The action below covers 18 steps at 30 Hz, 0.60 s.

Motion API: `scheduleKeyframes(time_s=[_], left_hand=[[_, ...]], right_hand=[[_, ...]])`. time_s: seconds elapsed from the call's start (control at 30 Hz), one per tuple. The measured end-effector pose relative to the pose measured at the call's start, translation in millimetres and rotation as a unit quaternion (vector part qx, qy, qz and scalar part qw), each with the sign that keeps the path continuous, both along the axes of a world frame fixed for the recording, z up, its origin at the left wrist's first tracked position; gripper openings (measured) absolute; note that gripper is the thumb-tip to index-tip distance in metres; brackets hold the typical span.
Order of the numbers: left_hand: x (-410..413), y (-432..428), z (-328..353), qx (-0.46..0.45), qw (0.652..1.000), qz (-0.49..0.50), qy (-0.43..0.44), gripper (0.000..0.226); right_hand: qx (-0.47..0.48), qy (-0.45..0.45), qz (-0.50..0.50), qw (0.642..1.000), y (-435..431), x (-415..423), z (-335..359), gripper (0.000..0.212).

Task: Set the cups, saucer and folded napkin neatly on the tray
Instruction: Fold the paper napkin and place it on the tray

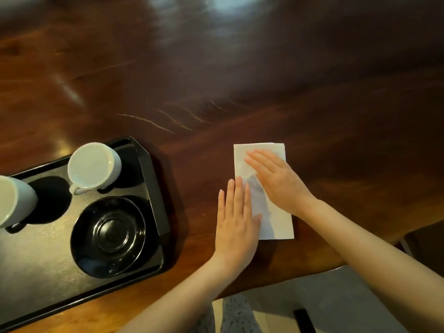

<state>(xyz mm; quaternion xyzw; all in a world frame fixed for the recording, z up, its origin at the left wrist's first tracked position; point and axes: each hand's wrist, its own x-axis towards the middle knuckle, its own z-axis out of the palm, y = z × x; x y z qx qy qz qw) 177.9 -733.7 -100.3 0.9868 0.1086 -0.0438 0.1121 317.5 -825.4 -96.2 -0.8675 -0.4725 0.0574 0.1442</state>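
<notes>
A white napkin [278, 222], folded into a long rectangle, lies on the dark wooden table right of the tray. My right hand [276, 179] lies flat across its middle. My left hand [236, 217] rests flat on the napkin's left edge, fingers together, pointing away from me. The black tray [153, 188] sits at the lower left. On it stand a white cup [93, 167] at the back right, a second white cup [14, 200] cut off by the left edge, and a black saucer [109, 236] at the front right.
The wooden table [240, 80] stretches far and right of the napkin. Its front edge runs just below my forearms, with floor [336, 304] beyond it. A dark chair part [427, 239] shows at the right edge.
</notes>
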Motion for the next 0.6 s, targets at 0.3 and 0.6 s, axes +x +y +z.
scheduleKeyframes(time_s=[0.3,0.6], left_hand=[[-15,-10,-20,-0.002,0.998,0.001,0.065,0.068],[-14,-12,-17,0.02,0.997,0.0,0.077,0.068]], right_hand=[[-0.149,-0.052,0.179,0.971,4,8,-24,0.055],[-0.129,-0.019,0.134,0.982,7,39,-26,0.058]])
